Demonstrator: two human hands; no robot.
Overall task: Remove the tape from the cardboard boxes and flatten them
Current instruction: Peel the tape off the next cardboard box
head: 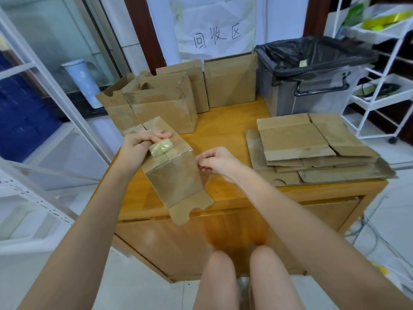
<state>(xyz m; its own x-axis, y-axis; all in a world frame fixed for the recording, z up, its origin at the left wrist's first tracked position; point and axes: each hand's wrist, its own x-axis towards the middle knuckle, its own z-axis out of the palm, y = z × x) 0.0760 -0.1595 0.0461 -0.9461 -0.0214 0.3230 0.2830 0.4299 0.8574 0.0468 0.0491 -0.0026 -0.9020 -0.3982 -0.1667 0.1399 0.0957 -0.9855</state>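
A taped cardboard box stands tilted on the wooden table, its bottom flap hanging past the front edge. My left hand rests on the box top and grips a crumpled wad of yellowish tape. My right hand is just right of the box's upper corner, fingers curled, pinching a thin strip of clear tape that comes off the box's side. The strip is faint and hard to follow.
Several open boxes stand at the table's back. Flattened boxes are stacked at the right. A grey bin with a black bag sits at back right, a white trolley beyond it. White shelving stands left.
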